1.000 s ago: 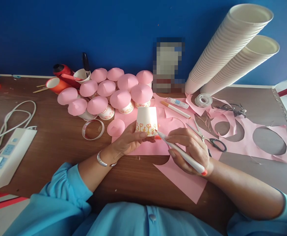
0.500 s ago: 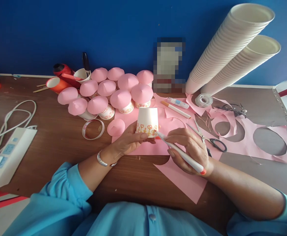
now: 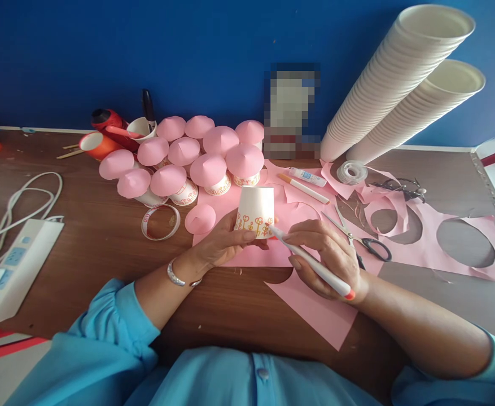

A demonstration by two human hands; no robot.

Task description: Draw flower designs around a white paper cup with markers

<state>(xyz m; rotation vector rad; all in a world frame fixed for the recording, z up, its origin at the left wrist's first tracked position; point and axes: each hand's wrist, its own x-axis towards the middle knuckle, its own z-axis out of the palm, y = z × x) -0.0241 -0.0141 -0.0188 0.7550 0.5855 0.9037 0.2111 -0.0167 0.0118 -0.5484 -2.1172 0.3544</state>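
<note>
My left hand [image 3: 226, 239] grips a white paper cup [image 3: 256, 204] turned upside down, with the thumb along its lower edge. Flowers in red and orange-yellow run around the cup's lower part. My right hand [image 3: 329, 256] holds a white marker pen [image 3: 317, 268] with a red end, its tip at the drawn flowers on the cup's right side. Part of the left fingers is hidden behind the cup. Pink paper [image 3: 239, 256] lies beneath both hands. Behind them stand several decorated cups topped with pink paper cones [image 3: 208, 169].
Scissors [image 3: 351, 237], an orange-capped marker [image 3: 304, 189], a glue bottle [image 3: 309, 176] and clear tape [image 3: 351, 172] lie to the right. Tall cup stacks [image 3: 391, 79] lean by the blue wall. Leftward are a tape roll [image 3: 161, 222] and a power strip [image 3: 21, 265]. Cut pink scraps [image 3: 425, 248] spread rightward.
The cup has shifted and turned slightly to the right in my left hand. The marker tip stays at its flowered side, and the right hand has barely moved.
</note>
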